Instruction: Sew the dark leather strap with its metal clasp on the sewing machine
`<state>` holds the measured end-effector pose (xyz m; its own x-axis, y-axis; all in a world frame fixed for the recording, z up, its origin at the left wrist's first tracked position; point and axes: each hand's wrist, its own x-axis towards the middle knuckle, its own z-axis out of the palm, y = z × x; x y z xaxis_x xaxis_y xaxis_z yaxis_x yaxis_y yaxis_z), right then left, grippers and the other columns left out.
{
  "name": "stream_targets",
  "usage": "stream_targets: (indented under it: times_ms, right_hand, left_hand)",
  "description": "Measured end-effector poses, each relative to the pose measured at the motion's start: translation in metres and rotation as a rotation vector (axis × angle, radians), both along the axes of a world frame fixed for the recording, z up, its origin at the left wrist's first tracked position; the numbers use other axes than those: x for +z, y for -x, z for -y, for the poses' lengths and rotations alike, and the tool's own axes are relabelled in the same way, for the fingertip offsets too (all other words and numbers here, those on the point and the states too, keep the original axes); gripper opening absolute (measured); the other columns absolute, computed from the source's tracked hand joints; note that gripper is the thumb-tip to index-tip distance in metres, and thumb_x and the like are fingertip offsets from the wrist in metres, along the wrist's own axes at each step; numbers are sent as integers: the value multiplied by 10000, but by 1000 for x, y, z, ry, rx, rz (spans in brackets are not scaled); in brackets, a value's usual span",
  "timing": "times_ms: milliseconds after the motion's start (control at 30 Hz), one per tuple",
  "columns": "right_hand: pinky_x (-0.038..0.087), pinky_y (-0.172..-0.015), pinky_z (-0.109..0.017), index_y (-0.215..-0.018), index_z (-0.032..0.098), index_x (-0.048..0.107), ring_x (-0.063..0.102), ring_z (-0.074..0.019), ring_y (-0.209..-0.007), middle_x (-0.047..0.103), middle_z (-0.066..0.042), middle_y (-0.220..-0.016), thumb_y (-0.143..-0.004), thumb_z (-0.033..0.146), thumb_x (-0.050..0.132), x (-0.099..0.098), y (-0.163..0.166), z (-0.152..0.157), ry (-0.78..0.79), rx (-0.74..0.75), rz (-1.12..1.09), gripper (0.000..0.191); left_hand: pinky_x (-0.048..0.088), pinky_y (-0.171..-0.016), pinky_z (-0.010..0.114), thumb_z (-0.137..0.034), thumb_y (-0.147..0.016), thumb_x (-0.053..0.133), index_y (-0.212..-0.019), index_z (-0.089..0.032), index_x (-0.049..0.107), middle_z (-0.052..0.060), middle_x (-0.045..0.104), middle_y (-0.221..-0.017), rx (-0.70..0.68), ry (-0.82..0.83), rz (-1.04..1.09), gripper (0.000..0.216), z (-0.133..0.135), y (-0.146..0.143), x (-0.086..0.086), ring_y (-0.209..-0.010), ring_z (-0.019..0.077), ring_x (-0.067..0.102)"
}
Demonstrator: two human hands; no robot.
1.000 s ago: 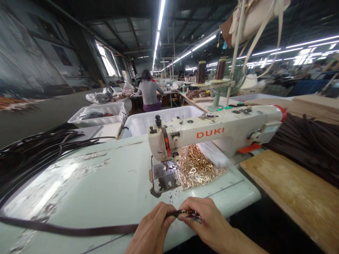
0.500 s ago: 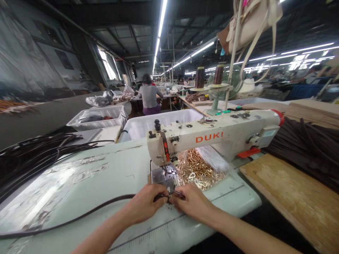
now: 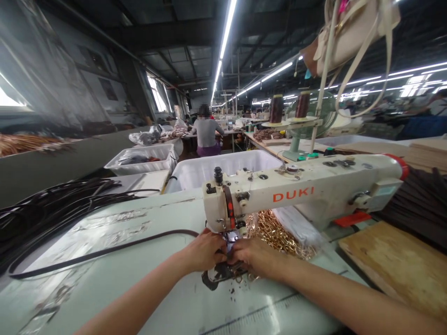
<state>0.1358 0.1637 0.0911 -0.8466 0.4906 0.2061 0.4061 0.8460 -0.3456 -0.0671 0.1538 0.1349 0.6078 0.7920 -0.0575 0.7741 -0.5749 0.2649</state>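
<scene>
While the dark strap [image 3: 104,251] is being fed in from the left across the pale table [image 3: 139,288], its end is being held at the needle of the sewing machine [image 3: 300,193]. The left hand [image 3: 204,251] and the right hand [image 3: 256,256] are closed around that end, fingers pinched together just under the presser foot. Positioning for a stitch appears to be in hand; the end would need to be kept flat and aligned beneath the foot. Just right of the needle, gold metal rings [image 3: 279,235] are being kept in a clear bag. Beyond the machine, a white bin [image 3: 226,167] is standing, its contents hidden; farther left, a second white bin [image 3: 143,160] is holding dark items.
</scene>
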Motion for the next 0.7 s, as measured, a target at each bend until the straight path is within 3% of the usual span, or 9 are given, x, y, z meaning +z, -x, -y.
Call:
stream_targets:
  times_ms: [100,167,233,333,567,700]
  right_hand:
    - [419,-753,-241,-1004,253,696,604,-176,-924,685,6,-998,-792,115,545,0,0,-1,2,-8,-17,294]
    - [415,-751,-243,-996,256,692,598,-172,-934,682,16,-1013,-791,123,553,-1,1,-2,-15,-1,-23,281]
    - [408,-727,-239,-972,254,690,594,-161,-909,681,23,-996,-805,144,561,-2,1,-2,-45,4,-25,238]
    - [392,-676,-236,-909,241,688,584,-151,-841,679,24,-893,-814,161,567,-3,1,0,-84,-10,-20,174]
    - [406,-685,-255,-878,223,661,582,-174,-854,686,-6,-900,-812,160,539,4,7,6,-90,-172,58,153]
    - [439,-700,-285,-907,211,650,587,-208,-921,688,-35,-966,-831,150,499,6,14,3,-136,-312,107,179]
  left_hand:
    - [313,-1000,447,-232,-856,548,-989,-219,635,59,623,-1067,127,-156,34,160,20,4,-6,-1086,258,507]
    - [332,-993,437,-209,-924,436,-1105,-230,597,80,555,-1196,160,-225,57,243,37,6,-12,-1153,260,453]
    - [408,-924,347,-188,-960,347,-1152,-255,567,52,571,-1162,132,-230,77,300,50,5,-19,-1082,208,503]
    - [458,-848,267,-184,-953,378,-1128,-238,562,20,623,-1022,39,-189,64,258,58,4,-30,-944,170,569]
    - [504,-834,288,-148,-939,356,-1048,-171,542,71,628,-998,-183,-328,86,217,23,17,-49,-917,198,599]
    - [514,-858,292,-166,-955,363,-1065,-179,547,80,635,-1053,-181,-356,50,215,2,22,-49,-963,195,609]
